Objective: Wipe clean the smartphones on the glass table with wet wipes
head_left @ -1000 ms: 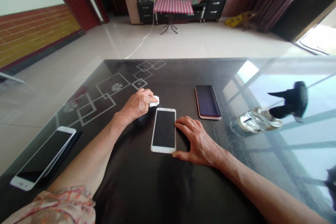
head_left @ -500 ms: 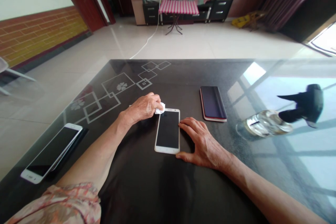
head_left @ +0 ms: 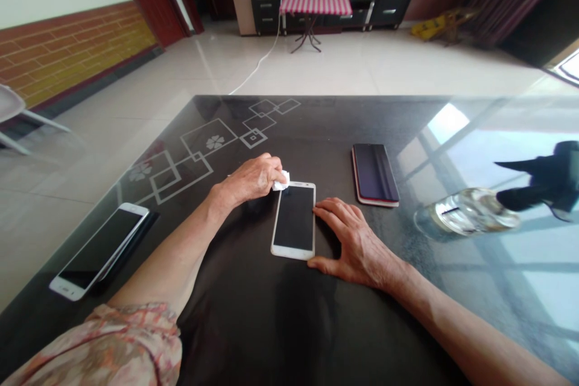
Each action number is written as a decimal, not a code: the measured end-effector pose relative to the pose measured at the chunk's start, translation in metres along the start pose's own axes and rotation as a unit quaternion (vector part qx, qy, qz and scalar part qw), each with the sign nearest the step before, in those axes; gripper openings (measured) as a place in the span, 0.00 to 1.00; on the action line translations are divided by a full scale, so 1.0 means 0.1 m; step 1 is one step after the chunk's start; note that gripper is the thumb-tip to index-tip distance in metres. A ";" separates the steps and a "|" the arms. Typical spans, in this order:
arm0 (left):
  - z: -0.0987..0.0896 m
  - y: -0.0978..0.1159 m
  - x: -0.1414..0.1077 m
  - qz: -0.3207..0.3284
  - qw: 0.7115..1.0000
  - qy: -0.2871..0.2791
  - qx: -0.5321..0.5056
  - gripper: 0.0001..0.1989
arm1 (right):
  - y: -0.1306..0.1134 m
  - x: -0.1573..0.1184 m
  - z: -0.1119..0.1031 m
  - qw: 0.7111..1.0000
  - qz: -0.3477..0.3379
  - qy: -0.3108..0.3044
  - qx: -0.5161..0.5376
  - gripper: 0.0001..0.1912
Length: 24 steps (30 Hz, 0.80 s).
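A white smartphone (head_left: 294,219) with a dark screen lies face up on the black tabletop (head_left: 253,325). My left hand (head_left: 256,178) is closed around a crumpled white tissue (head_left: 282,181), which it holds against the phone's upper left corner. At the phone's right side rests my right hand (head_left: 346,238), its fingers spread. Those fingertips touch the right edge, and the thumb lies by the lower right corner.
Another white phone (head_left: 98,251) rests on a dark flat object at the left. A dark phone with a red edge (head_left: 376,173) lies at the right, stacked on something pale. Farther right stands a clear spray bottle (head_left: 470,212) with a black trigger head.
The whole view has shifted slightly, so everything sits a bit higher and farther right. Both hands keep about the same places at the phone.
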<state>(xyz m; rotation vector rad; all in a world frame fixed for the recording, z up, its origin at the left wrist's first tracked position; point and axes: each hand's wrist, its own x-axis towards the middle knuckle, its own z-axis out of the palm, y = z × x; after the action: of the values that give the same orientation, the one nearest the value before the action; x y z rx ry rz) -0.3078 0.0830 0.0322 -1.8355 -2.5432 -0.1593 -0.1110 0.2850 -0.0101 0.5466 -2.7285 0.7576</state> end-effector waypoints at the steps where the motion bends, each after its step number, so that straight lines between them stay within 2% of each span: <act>1: -0.01 0.00 0.00 0.004 1.000 -0.007 -0.004 0.20 | 0.00 0.00 0.00 1.000 -0.001 0.001 0.001 0.41; 5: -0.02 0.04 0.01 0.006 1.000 -0.011 -0.003 0.19 | 0.01 0.00 0.00 1.000 -0.001 0.001 0.000 0.39; 10: -0.01 0.11 -0.02 -0.006 1.000 0.000 0.009 0.16 | 0.01 0.00 0.00 1.000 0.001 -0.006 -0.004 0.42; 16: -0.04 0.21 -0.04 0.009 1.000 -0.026 -0.002 0.17 | 0.00 0.01 0.00 1.000 -0.003 -0.001 -0.002 0.40; 19: -0.01 0.24 -0.01 -0.014 1.000 0.001 0.011 0.18 | 0.00 0.01 -0.01 1.000 -0.004 0.002 -0.003 0.40; 24: 0.02 0.14 -0.05 0.010 0.995 0.030 -0.092 0.19 | 0.00 0.00 -0.01 1.000 0.000 -0.005 -0.006 0.40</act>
<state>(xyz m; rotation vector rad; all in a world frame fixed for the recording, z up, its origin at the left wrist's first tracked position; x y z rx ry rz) -0.2932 0.0829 0.0307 -1.8833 -2.5457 -0.4557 -0.1108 0.2855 -0.0097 0.5489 -2.7397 0.7413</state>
